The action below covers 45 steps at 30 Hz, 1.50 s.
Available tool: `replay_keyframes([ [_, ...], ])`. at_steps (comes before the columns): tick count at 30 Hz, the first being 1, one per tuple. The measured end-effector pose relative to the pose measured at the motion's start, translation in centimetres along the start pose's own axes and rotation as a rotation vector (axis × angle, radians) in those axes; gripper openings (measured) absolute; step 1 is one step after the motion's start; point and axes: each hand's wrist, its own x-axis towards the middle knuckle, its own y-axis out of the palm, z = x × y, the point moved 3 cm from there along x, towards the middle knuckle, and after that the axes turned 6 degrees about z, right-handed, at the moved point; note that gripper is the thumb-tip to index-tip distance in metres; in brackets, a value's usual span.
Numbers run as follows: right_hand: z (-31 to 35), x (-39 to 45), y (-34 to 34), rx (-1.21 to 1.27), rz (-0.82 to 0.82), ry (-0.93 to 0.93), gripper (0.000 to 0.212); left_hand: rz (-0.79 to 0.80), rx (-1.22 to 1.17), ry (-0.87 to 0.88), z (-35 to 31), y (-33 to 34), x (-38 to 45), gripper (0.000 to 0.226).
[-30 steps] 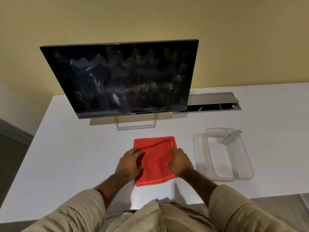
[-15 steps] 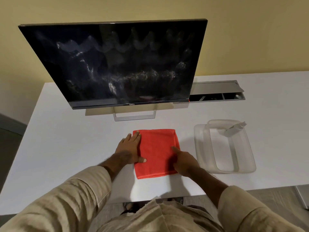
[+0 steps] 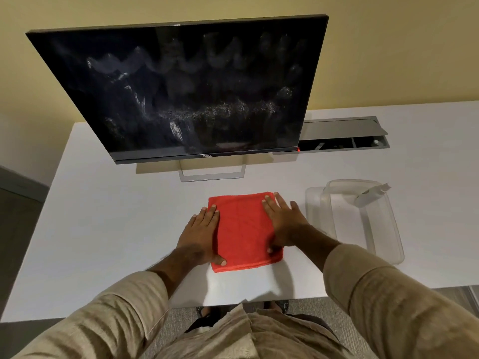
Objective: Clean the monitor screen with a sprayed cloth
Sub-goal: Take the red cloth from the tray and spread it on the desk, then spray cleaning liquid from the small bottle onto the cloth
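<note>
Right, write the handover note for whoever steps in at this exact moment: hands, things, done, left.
Left hand: open, flat on the left edge of the red cloth.
Right hand: open, flat on the cloth's right edge.
The cloth lies folded on the white table, in front of the monitor.
The spray bottle leans in the clear tray, right of the cloth.
Done: cloth folded. Whether it is sprayed cannot be told.
Left: the screen shows smears and streaks; wipe it.
</note>
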Motion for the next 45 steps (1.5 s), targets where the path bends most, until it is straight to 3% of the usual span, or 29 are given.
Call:
replay_keyframes([
  [10, -0.8, -0.7, 0.1, 0.066, -0.013, -0.009, 0.142, 0.005, 0.016, -0.029, -0.4, -0.4, -1.3, 0.144],
  [12, -0.8, -2.0, -0.3, 0.169, -0.137, -0.031, 0.127, -0.012, -0.014, -0.017, -0.5, -0.5, -1.6, 0.141],
  [18, -3.9, -7.4, -0.7, 0.396, -0.788, 0.086, 0.049, -0.043, -0.154, 0.009, -0.4, -0.5, -2.3, 0.126],
  [22, -8.4, -9.9, -0.3, 0.458, -0.986, 0.302, 0.039, -0.124, -0.161, -0.001, -1.4, -0.7, -2.4, 0.105],
  [27, -13.2, -11.6, -0.7, 0.485, -0.883, 0.495, 0.059, -0.137, -0.103, -0.007, -2.9, -1.3, -2.6, 0.094],
  [31, -16.4, -12.4, -1.1, 0.503, -0.842, 0.694, 0.057, -0.121, -0.089, -0.018, -3.4, -1.3, -2.7, 0.092],
  [35, -17.3, -12.8, -1.5, 0.469, -0.740, 0.678, 0.040, -0.107, -0.087, -0.029, -3.6, -1.0, -2.7, 0.092],
  [45, -16.8, -13.3, -2.0, 0.474, -0.781, 0.629, 0.017, -0.151, -0.112, -0.042, -3.9, -1.1, -3.1, 0.089],
])
